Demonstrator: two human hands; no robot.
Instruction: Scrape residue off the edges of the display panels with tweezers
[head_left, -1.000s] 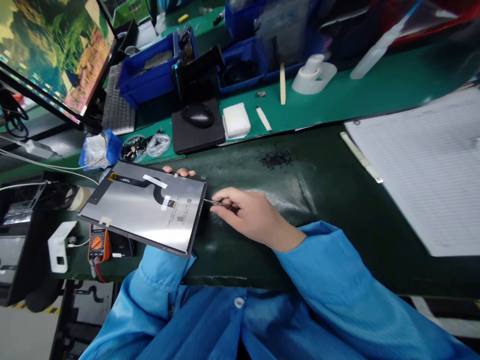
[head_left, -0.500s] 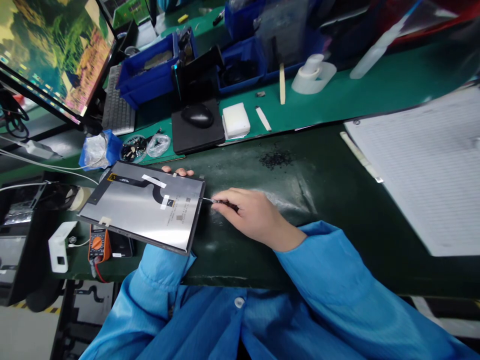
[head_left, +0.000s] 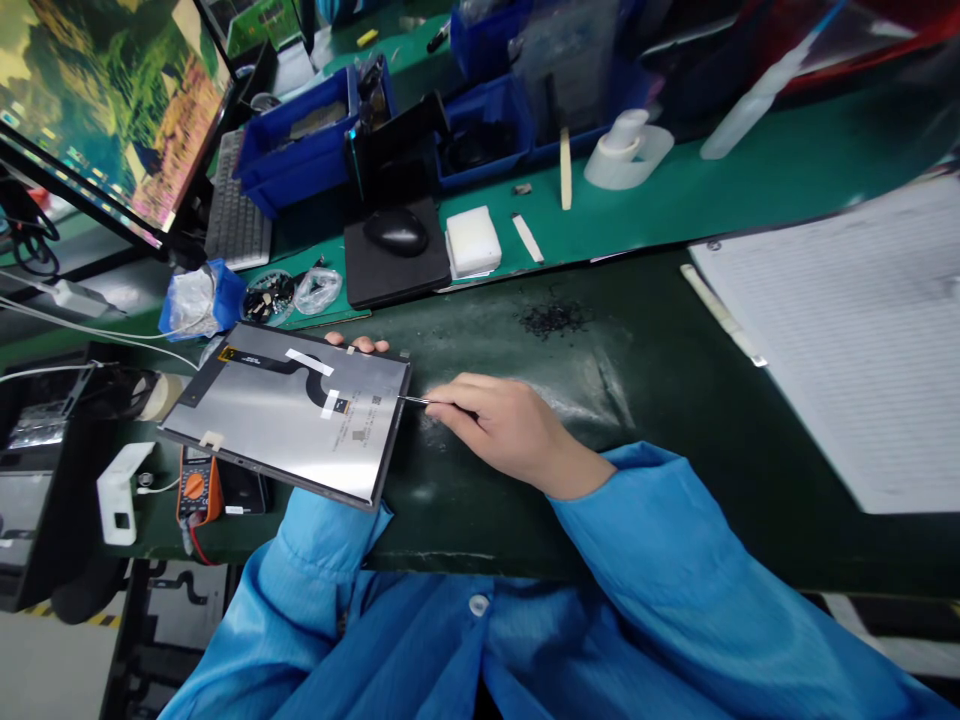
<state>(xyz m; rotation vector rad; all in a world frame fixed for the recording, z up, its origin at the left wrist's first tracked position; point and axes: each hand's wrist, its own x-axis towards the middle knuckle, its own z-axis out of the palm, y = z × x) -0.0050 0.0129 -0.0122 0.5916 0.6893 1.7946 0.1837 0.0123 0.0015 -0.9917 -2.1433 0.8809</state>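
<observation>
I'm gripping a display panel (head_left: pixel 292 400) from beneath with my left hand (head_left: pixel 360 345), its long axis along the bench (head_left: pixel 600 520), while my right hand (head_left: pixel 510 430) pinches tweezers (head_left: pixel 416 401), apparently touching its short edge.

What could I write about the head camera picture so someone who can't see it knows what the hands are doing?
A person in a blue coat has a flat silver panel over the left hand, with only fingertips showing past its edge. The right hand pinches thin metal tweezers at the panel's edge, above a dark green workbench.
</observation>
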